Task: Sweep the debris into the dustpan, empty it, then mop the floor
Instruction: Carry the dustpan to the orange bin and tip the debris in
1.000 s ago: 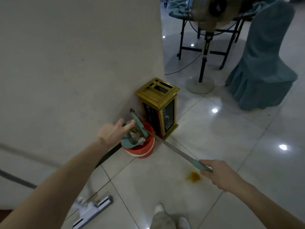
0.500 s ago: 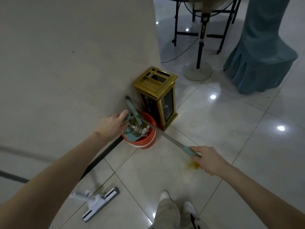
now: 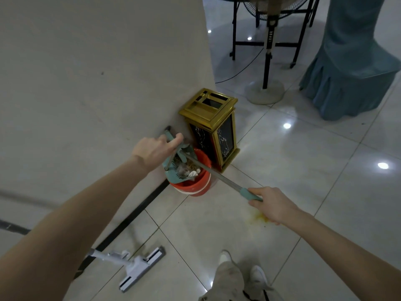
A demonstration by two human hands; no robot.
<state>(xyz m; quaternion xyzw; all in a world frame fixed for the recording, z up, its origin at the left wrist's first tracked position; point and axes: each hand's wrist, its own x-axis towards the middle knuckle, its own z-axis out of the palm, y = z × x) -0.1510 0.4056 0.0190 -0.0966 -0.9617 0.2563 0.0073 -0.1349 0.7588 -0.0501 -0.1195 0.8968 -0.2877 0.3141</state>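
A teal dustpan (image 3: 173,170) is tipped over a red bucket (image 3: 196,183) standing against the wall. Debris (image 3: 188,170) lies in the pan and bucket mouth. My left hand (image 3: 155,149) grips the dustpan's upper edge. Its long grey pole (image 3: 213,172) runs down to the right, where my right hand (image 3: 274,205) grips the teal handle end. A white flat mop (image 3: 138,265) lies on the tiles at lower left. A yellow stain (image 3: 258,218) marks the floor under my right hand.
A gold and black bin (image 3: 213,124) stands right behind the bucket at the wall corner. A standing fan (image 3: 265,88) with its cable, a black table frame (image 3: 243,43) and a teal-covered chair (image 3: 349,68) are farther back. My feet (image 3: 238,272) are at the bottom.
My left hand has closed on the dustpan's upper edge and tipped it further over the bucket. The view has dropped lower and my right hand has kept its hold on the pole.
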